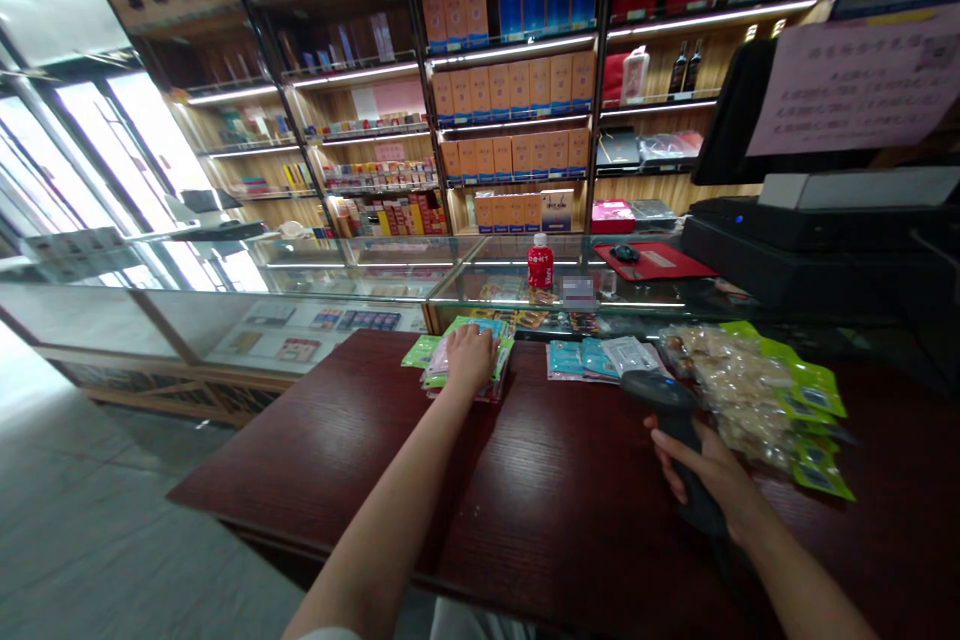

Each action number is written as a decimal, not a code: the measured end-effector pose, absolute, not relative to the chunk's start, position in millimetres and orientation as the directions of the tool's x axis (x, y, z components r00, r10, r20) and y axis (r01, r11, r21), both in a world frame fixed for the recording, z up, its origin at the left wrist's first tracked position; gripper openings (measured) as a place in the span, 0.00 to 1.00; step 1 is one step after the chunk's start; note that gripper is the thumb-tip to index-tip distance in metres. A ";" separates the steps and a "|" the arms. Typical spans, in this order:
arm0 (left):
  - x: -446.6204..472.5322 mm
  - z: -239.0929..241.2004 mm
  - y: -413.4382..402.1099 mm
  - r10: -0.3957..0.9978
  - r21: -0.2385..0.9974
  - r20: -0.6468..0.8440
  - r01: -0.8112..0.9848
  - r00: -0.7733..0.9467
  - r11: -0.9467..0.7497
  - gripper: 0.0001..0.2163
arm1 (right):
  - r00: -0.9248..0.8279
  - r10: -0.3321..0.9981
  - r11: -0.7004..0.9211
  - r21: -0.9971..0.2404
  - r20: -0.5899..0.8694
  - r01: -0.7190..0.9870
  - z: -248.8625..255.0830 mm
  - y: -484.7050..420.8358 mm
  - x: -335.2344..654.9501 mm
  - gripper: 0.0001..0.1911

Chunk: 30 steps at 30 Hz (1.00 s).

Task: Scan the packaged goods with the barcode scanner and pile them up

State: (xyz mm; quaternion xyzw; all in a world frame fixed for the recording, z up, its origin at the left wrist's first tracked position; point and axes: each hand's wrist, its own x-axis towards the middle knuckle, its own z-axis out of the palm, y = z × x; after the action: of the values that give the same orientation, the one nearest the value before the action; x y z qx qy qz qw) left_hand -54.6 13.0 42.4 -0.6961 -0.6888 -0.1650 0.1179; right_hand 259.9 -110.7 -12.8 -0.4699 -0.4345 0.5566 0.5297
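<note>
Scanner [664,394], lower right: right hand [724,482] wraps it, seemingly for easy aiming | packet pile [491,384], centre: left hand [471,358] atop, apparently steadying, can't tell if gripping

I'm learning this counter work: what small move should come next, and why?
Probably slide one packet off the packet stack toward the scanner: the left hand rests on that stack, while the right hand grips the scanner, apart from it.
</note>
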 end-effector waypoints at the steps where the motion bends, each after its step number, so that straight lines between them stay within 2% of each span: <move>1: -54.2 41.7 12.9 0.921 0.075 0.389 0.997 -0.014 -0.017 0.15 | -0.002 0.998 -0.061 -0.981 -0.062 -0.184 -13.0 -110.6 260.0 0.26; 6: -53.8 40.2 11.3 0.921 0.067 0.389 0.998 -0.009 -0.018 0.15 | -0.015 0.998 -0.057 -0.981 -0.055 -0.186 -13.7 -110.3 260.7 0.25; 10: -62.3 47.2 9.1 0.893 0.083 0.451 0.996 -0.006 -0.036 0.16 | -0.006 0.997 -0.074 -0.979 -0.074 -0.188 -13.3 -111.2 260.6 0.26; 17: -125.1 53.1 7.2 0.815 0.184 0.545 0.976 -0.198 0.114 0.17 | -0.040 0.995 -0.097 -0.973 -0.090 -0.211 -14.8 -112.9 263.3 0.24; 22: -172.4 27.1 0.3 0.804 0.253 0.459 0.924 -0.377 0.288 0.16 | -0.163 0.974 -0.199 -0.941 -0.158 -0.273 -16.4 -113.3 270.1 0.24; 26: -184.2 6.6 -3.5 0.825 0.263 0.319 0.880 -0.467 0.397 0.16 | -0.132 0.981 -0.180 -0.935 -0.145 -0.307 -19.6 -115.1 270.9 0.21; 30: -182.4 2.1 2.8 0.773 0.307 0.253 0.806 -0.582 0.506 0.19 | -0.090 0.982 -0.185 -0.941 -0.166 -0.282 -28.7 -111.3 271.8 0.22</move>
State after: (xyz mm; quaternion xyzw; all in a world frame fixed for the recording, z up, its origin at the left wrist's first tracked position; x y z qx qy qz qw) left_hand -182.4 2.8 2.1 -0.4555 -0.8667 -0.1989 0.0416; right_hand 271.8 -111.3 -28.7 -0.4475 -0.3909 0.6263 0.5046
